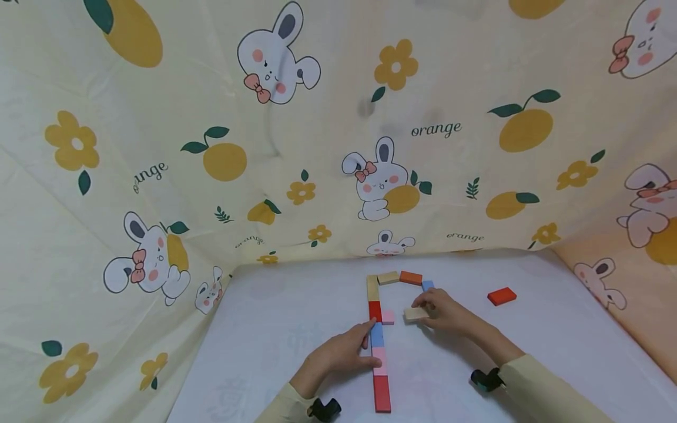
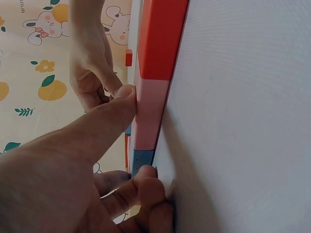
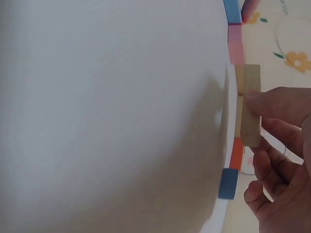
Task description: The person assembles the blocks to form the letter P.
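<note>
My right hand pinches a plain wooden block between thumb and fingers. In the right wrist view this wooden block is held by its end. My left hand rests along a straight column of blocks, index fingertip near the upper red block and thumb at the pink block. A blue block lies between those two. Beside the column, a second pink block sticks out to the right, pointing towards the held block.
At the column's far end stands a wooden block. From there a wooden block, an orange block and a blue block curve right. A long red block ends the near side. One red-orange block lies apart.
</note>
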